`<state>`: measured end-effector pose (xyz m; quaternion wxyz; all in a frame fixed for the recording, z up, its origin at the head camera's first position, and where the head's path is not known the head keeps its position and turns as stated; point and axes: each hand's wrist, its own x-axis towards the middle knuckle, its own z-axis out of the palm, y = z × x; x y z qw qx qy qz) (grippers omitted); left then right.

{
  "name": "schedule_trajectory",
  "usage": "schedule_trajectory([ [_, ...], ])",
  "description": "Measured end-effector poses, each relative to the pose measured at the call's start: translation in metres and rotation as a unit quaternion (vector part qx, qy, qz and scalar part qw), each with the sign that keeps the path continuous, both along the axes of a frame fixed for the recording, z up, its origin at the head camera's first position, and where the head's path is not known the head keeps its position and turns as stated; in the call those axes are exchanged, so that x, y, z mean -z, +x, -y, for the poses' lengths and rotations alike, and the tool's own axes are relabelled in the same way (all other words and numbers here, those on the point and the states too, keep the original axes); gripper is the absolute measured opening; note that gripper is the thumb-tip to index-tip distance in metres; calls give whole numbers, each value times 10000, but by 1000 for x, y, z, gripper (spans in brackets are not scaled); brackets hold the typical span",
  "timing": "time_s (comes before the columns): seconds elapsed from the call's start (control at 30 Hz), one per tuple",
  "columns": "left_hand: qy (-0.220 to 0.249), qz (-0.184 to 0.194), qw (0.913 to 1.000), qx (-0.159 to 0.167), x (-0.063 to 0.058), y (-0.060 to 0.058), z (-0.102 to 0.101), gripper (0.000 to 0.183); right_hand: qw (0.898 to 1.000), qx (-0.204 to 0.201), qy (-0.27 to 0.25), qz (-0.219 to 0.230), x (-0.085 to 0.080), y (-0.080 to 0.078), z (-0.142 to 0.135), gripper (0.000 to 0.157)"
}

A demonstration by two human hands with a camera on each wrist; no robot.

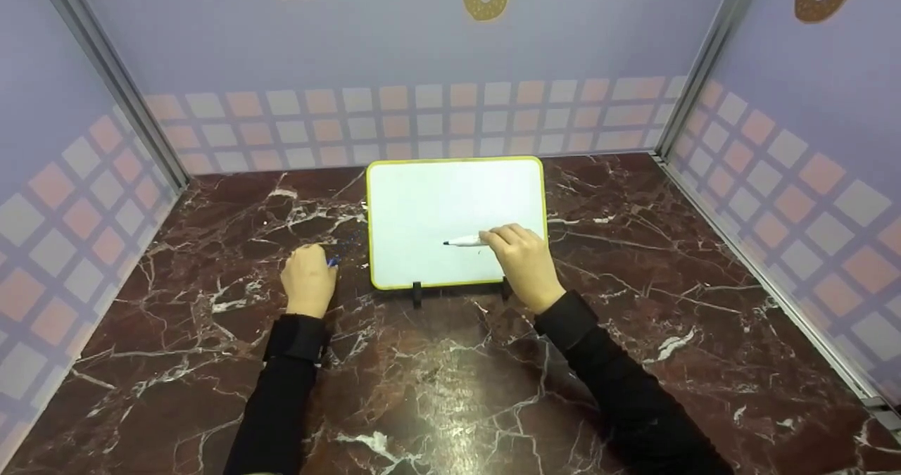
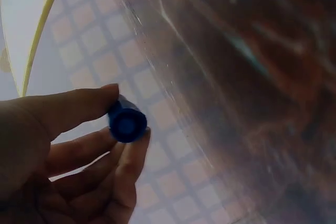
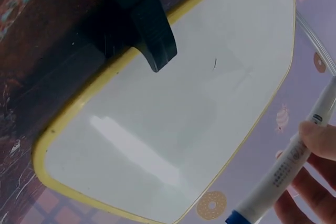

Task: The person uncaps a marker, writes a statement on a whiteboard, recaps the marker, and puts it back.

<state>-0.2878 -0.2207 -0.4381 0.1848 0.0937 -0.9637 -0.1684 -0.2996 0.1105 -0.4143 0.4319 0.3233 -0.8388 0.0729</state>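
Note:
My right hand (image 1: 522,260) grips a white marker (image 1: 464,241) by its barrel, its bare dark tip pointing left. In the head view the marker overlaps the whiteboard (image 1: 422,207), which has a yellow rim and stands propped on the table. The marker's blue rear end (image 3: 239,217) shows in the right wrist view. One short dark stroke (image 3: 214,63) is on the board's white face. Left of the board, my left hand (image 1: 307,278) pinches a small blue marker cap (image 2: 127,124) between thumb and fingers, its round end facing the wrist camera.
Black stand feet (image 1: 417,295) hold the board's lower edge. The table (image 1: 436,404) is dark red marble with white veins and a glossy reflection. Patterned lilac panels (image 1: 394,46) rise behind and at both sides, joined by metal posts (image 1: 704,60).

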Motion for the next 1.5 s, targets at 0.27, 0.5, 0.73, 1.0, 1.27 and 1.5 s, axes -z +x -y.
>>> schedule_trajectory([
  [0.27, -136, 617, 9979, -113, -1, 3, 5, 29, 10000, -40, 3, 57, 2, 0, 2, 16],
  [0.5, -89, 843, 9963, -127, -2, 3, 5, 40, 10000, -32, 12, 39, 5, 0, 3, 15],
  [0.73, -165, 942, 9954, -84, -6, 6, 5, 43, 10000, -8, 58, 73, 5, 0, 2, 16],
  [1.0, -367, -603, 9934, 905, -40, 14, -14, 29, 10000, -73, -25, 14, 1, 1, 3, 14],
  [1.27, 114, -1571, 9239, 3488, -46, 20, -75, 31, 9984, -235, -103, -504, 3, 3, 7, 11],
  [1.5, 406, -1872, 9110, 3652, -27, 25, -108, 31, 9955, -722, 27, -620, 7, 6, 14, 12],
])
